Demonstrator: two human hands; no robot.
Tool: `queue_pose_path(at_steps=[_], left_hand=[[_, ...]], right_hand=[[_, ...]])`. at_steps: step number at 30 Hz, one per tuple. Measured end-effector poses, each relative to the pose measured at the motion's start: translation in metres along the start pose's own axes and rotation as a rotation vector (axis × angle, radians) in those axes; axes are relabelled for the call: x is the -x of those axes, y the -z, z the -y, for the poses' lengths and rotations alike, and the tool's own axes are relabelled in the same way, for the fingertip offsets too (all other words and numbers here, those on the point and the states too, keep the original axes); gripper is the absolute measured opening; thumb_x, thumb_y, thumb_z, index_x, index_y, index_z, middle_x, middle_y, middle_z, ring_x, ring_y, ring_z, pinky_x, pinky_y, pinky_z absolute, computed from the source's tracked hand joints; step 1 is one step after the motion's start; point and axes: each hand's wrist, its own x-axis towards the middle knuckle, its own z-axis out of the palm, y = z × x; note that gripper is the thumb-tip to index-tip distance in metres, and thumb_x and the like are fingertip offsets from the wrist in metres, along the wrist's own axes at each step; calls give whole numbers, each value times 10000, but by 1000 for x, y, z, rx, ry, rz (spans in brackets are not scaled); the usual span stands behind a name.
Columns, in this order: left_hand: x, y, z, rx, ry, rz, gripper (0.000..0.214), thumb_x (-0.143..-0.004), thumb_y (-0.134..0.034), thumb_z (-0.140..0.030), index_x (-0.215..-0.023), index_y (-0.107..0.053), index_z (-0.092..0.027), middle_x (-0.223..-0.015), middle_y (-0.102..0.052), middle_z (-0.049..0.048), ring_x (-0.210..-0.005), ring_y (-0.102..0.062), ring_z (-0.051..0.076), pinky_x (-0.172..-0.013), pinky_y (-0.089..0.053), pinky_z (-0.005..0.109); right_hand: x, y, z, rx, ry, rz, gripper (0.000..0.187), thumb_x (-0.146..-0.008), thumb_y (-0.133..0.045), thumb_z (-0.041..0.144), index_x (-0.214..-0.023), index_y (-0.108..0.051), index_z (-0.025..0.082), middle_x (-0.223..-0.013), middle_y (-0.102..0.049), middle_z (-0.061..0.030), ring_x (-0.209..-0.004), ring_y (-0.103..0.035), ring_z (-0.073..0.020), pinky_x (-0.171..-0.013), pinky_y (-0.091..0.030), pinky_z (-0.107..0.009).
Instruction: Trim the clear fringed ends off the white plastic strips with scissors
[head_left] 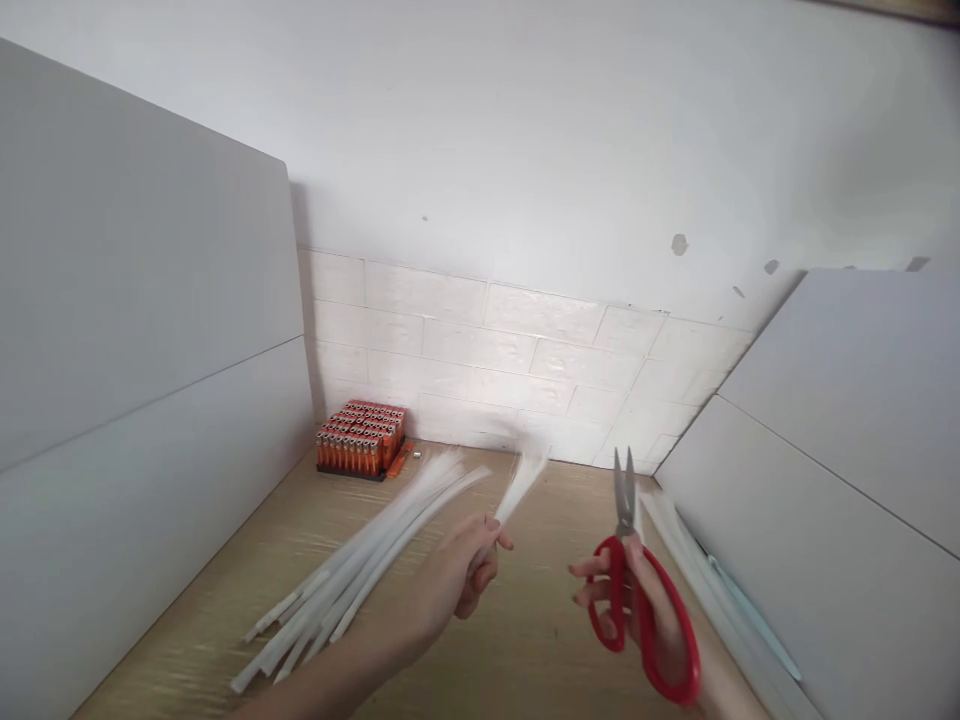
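Note:
My left hand (474,570) is closed around a bundle of thin white plastic-looking strands (520,490), whose loose ends fan out up and away from my fist, slightly blurred. In my right hand (637,600) is a pair of red-handled scissors (624,520), with fingers around the handles. The blades point upward and stand slightly apart, to the right of the strands and not touching them. Left of my left forearm lies a pile of similar white bundles (367,560) on the wooden table.
An orange block of battery-like cylinders (360,440) stands at the back left by the brick-patterned wall (480,340). More white strands (690,560) and a pale blue-green strip (754,615) lie along the right panel (840,460). A grey panel (150,380) bounds the left side.

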Motion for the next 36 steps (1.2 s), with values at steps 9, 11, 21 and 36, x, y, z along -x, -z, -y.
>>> queue_pose_path(at_steps=[9, 11, 21, 36], left_hand=[[-2, 21, 22, -78, -64, 213, 377, -923, -556, -510, -932, -552, -133, -721, -561, -20, -553, -549, 53, -492, -358, 153], [-5, 24, 24, -47, -47, 259, 377, -912, -583, -503, -987, -551, -135, -782, -609, 2, -604, -607, 73, -531, -404, 161], [-7, 21, 26, 129, 17, 138, 491, -796, -671, -597, -887, -599, -119, -665, -593, -18, -478, -556, 65, -449, -367, 163], [4, 31, 7, 67, -86, -120, 311, -818, -709, -419, -769, -623, -124, -643, -645, 17, -575, -570, 102, -548, -484, 196]], right_hand=[[-28, -65, 36, -260, 46, 212, 324, -785, -744, 352, -817, -477, 171, -1011, -677, -70, -824, -661, -172, -587, -446, -223], [-34, -70, 36, -242, 78, 251, 264, -777, -744, 308, -795, -529, 156, -857, -666, -51, -699, -608, -133, -586, -447, -237], [-32, -73, 16, -58, 130, 424, 248, -875, -650, 373, -823, -577, 141, -745, -618, -38, -612, -545, -96, -597, -432, -235], [-12, -52, -20, 84, -148, 563, 658, -800, -473, 785, -978, -558, 158, -1052, -612, -113, -770, -586, -135, -573, -378, -192]])
